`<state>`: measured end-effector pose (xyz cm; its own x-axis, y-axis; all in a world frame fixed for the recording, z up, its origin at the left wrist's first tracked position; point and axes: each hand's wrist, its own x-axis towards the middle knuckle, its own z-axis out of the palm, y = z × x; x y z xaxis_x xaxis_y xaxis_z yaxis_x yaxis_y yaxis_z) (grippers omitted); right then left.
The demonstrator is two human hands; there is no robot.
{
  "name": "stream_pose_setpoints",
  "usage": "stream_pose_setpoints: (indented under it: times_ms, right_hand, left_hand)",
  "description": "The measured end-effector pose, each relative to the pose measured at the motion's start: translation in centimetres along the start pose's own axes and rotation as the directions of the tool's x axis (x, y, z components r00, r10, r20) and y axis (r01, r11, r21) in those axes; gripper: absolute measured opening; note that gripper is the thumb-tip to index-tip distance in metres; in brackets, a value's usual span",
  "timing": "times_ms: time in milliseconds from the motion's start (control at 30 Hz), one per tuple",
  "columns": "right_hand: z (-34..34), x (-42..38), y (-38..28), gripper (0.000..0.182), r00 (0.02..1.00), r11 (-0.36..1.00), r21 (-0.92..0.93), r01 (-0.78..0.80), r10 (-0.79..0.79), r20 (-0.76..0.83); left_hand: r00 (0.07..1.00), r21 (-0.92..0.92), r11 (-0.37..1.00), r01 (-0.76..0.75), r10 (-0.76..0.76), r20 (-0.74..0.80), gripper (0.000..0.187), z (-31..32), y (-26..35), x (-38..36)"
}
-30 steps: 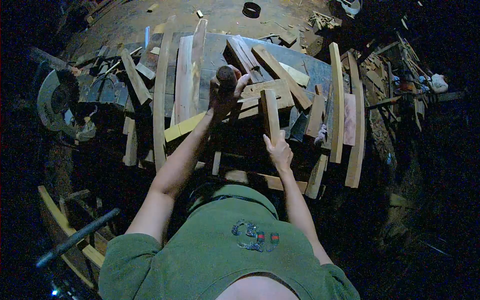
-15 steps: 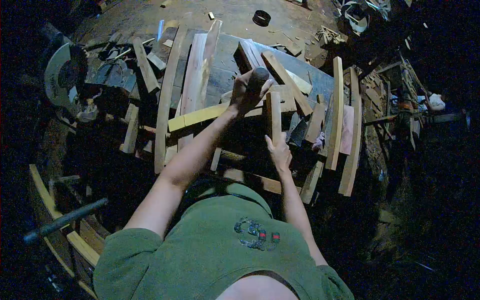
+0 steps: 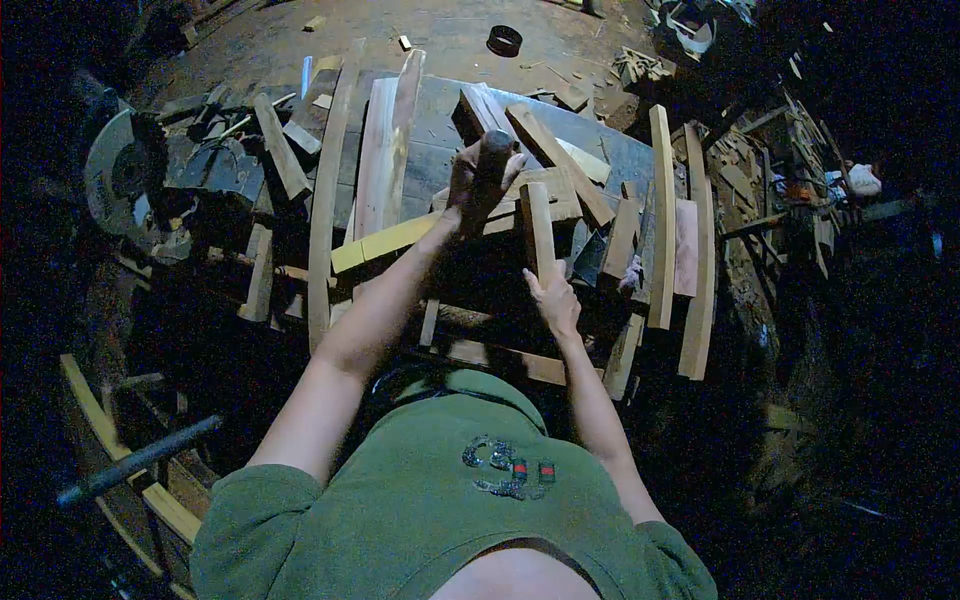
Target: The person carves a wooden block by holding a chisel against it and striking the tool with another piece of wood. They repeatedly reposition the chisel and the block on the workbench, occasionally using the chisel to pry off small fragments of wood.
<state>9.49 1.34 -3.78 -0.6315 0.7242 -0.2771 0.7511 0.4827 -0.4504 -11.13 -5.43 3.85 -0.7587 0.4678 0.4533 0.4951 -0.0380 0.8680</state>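
My left hand (image 3: 468,180) is closed around a dark, round-ended handle (image 3: 495,146); its end points up and the rest of the tool is hidden. It is above a wide wooden piece (image 3: 558,195) on the bench. My right hand (image 3: 556,300) grips the near end of a squared wooden bar (image 3: 538,222), which points away from me. The bar's far end is close to my left hand, a little to its right. Near my left forearm lies a yellowish wood strip (image 3: 385,243).
Long curved wooden pieces (image 3: 338,190) lie on the left of the bench (image 3: 440,120), more (image 3: 661,220) on the right. A dark ring (image 3: 504,41) is on the floor beyond. A circular blade or guard (image 3: 107,165) stands at far left, near a dark bar (image 3: 140,460).
The view has shifted slightly, so the bench and its wood appear a little further left. Both hands keep nearly the same grip and place over the bench.
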Motion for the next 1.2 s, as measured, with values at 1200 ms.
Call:
stream_pose_setpoints:
  times_ms: [1200]
  right_hand:
    - [-14.8,-5.6,-8.3,0.072,0.984,0.947,-0.318,0.045,0.013,0.177]
  left_hand:
    - [0.987,-0.134,0.987,-0.090,0.106,0.119,0.025,2.6,0.8,-2.2]
